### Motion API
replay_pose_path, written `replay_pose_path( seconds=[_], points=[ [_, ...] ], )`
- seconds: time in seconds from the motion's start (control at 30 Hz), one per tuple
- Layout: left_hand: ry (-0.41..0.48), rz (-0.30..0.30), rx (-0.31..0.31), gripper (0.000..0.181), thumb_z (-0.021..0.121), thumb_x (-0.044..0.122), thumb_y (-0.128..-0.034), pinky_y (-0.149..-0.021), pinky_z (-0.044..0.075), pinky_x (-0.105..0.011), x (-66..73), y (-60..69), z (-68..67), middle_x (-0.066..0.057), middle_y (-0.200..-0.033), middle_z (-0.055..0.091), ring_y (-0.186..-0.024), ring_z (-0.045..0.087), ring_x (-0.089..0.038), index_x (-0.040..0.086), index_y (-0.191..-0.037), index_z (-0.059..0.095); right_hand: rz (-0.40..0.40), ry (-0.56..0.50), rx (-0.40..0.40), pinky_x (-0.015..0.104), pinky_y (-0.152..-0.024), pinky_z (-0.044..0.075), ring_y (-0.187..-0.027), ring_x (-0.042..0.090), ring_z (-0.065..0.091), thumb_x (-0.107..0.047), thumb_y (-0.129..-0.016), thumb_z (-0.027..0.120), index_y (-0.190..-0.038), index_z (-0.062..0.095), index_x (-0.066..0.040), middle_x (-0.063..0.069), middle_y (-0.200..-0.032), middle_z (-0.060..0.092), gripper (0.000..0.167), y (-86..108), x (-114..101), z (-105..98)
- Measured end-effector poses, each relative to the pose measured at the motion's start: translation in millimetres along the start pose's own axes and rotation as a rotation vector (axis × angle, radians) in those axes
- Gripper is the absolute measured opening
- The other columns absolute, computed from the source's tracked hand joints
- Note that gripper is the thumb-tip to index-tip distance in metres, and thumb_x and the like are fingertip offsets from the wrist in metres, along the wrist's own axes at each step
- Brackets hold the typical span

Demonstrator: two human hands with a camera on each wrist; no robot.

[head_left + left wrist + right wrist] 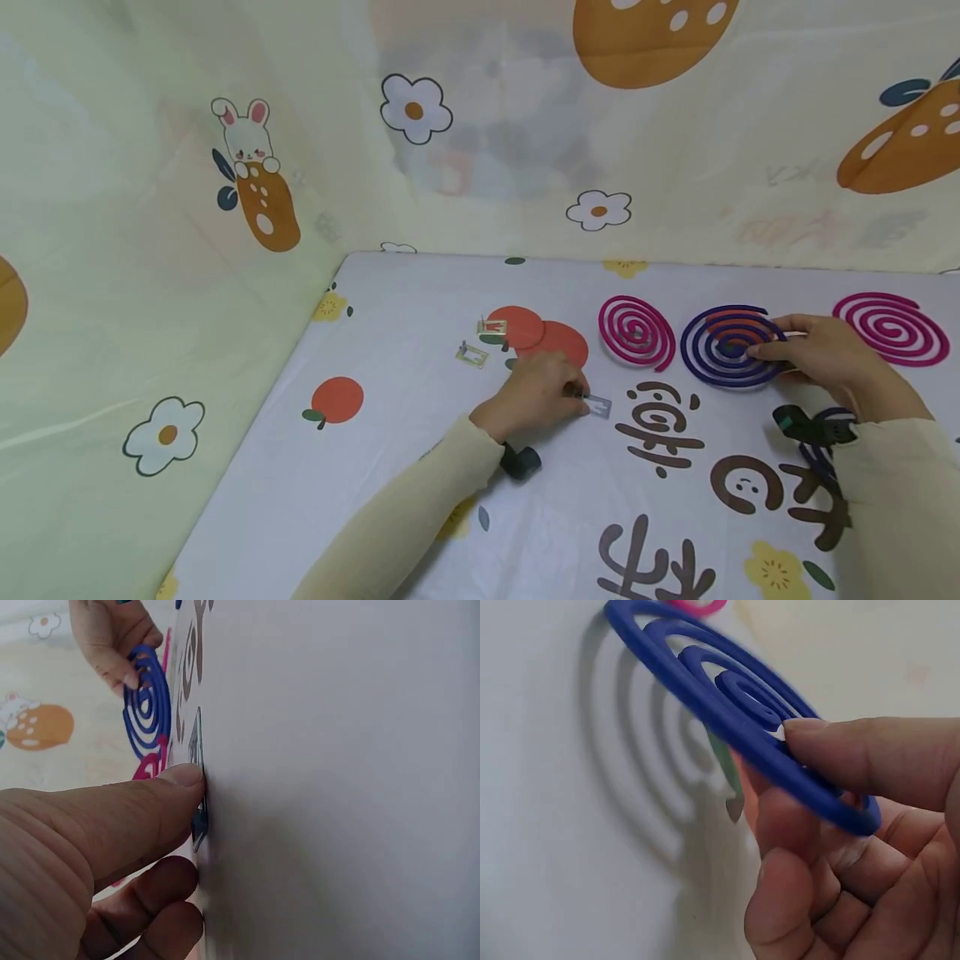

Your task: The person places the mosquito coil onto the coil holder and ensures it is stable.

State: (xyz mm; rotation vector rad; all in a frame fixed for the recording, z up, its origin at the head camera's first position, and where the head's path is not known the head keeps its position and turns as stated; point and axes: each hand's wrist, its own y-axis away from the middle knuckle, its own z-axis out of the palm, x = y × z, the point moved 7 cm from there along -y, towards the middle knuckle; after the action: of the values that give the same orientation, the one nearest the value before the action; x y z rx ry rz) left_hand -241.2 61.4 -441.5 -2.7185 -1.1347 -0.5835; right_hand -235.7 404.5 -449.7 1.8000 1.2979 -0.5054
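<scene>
My left hand pinches one end of a small, flat silver metal coil stand at the tabletop. In the left wrist view the thumb covers the middle of the stand. My right hand grips a dark blue mosquito coil by its near side, thumb above and fingers beneath. Tilted in the right wrist view, the blue coil is lifted off the cloth and casts a spiral shadow. A pink mosquito coil lies just left of it.
Another pink coil lies beyond the right hand. Part of a second dark blue coil shows beneath the right wrist. Two gold-toned metal stands, one nearer and one farther, sit left of centre. Patterned cloth walls rise behind and at left.
</scene>
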Motion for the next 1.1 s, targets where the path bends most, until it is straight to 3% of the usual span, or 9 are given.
replay_pose_path(
  seconds=[0.23,0.33,0.5,0.67,0.8,0.9,1.1],
  points=[
    [-0.012,0.009,-0.012,0.019,0.083,0.032,-0.091,-0.077,0.035,-0.024,7.1,7.0,3.2,0.015,-0.084,0.061,-0.083,0.051,-0.002,0.023,-0.107,0.082,-0.05,-0.19,0.022,0.029,-0.072,0.06,-0.083,0.004,0.063,-0.034,-0.101,0.071,-0.153,0.035,0.006,-0.027,-0.091,0.064,0.075,26.2,-7.1,20.6],
    [-0.012,0.016,-0.019,0.019,0.083,0.032,-0.0913,-0.076,0.035,-0.024,9.1,8.6,4.7,0.014,-0.082,0.06,-0.082,0.05,-0.002,0.023,-0.109,0.082,-0.077,-0.265,0.032,0.029,-0.068,0.06,-0.078,0.007,0.064,-0.031,-0.1,0.072,-0.148,0.043,-0.001,-0.025,-0.09,0.067,0.064,35.4,-8.6,31.5],
    [-0.015,0.022,-0.037,0.02,0.083,0.033,-0.0915,-0.076,0.035,-0.023,13.3,11.8,8.0,0.013,-0.081,0.057,-0.082,0.05,-0.002,0.024,-0.109,0.082,-0.124,-0.41,0.014,0.027,-0.064,0.059,-0.075,0.011,0.065,-0.023,-0.098,0.075,-0.121,0.06,-0.028,-0.018,-0.092,0.073,0.028,47.5,-13.9,50.4],
    [-0.021,0.041,-0.038,0.027,0.083,0.035,-0.0907,-0.077,0.035,-0.022,15.8,16.8,9.8,0.013,-0.084,0.06,-0.082,0.05,-0.003,0.023,-0.115,0.081,-0.163,-0.577,-0.074,0.027,-0.06,0.057,-0.073,0.012,0.067,-0.012,-0.099,0.073,-0.117,0.065,-0.031,-0.006,-0.093,0.079,0.027,55.9,-21.7,73.0],
    [-0.052,0.057,-0.012,0.036,0.083,0.036,-0.0906,-0.084,0.041,-0.023,13.0,25.5,7.1,0.009,-0.1,0.066,-0.094,0.055,-0.006,0.022,-0.124,0.078,-0.197,-0.637,-0.138,0.026,-0.058,0.057,-0.071,0.013,0.068,-0.005,-0.1,0.07,-0.117,0.068,-0.031,-0.001,-0.093,0.079,0.031,61.0,-27.8,88.7],
    [-0.1,0.085,-0.012,0.037,0.079,0.038,-0.0932,-0.094,0.046,-0.029,10.8,34.4,5.6,0.003,-0.122,0.067,-0.113,0.056,-0.012,0.023,-0.128,0.076,-0.213,-0.648,-0.159,0.026,-0.058,0.057,-0.07,0.013,0.067,-0.004,-0.1,0.069,-0.118,0.07,-0.031,0.0,-0.093,0.079,0.033,63.2,-32.2,97.7],
    [-0.167,0.139,-0.104,0.047,0.069,0.047,-0.0988,-0.118,0.037,-0.049,9.4,50.3,9.5,-0.007,-0.159,0.049,-0.149,0.039,-0.027,0.029,-0.142,0.067,-0.189,-0.614,-0.181,0.025,-0.059,0.057,-0.068,0.012,0.066,-0.008,-0.099,0.072,-0.127,0.066,-0.022,0.001,-0.092,0.079,0.032,63.4,-38.2,113.8]
  ],
)
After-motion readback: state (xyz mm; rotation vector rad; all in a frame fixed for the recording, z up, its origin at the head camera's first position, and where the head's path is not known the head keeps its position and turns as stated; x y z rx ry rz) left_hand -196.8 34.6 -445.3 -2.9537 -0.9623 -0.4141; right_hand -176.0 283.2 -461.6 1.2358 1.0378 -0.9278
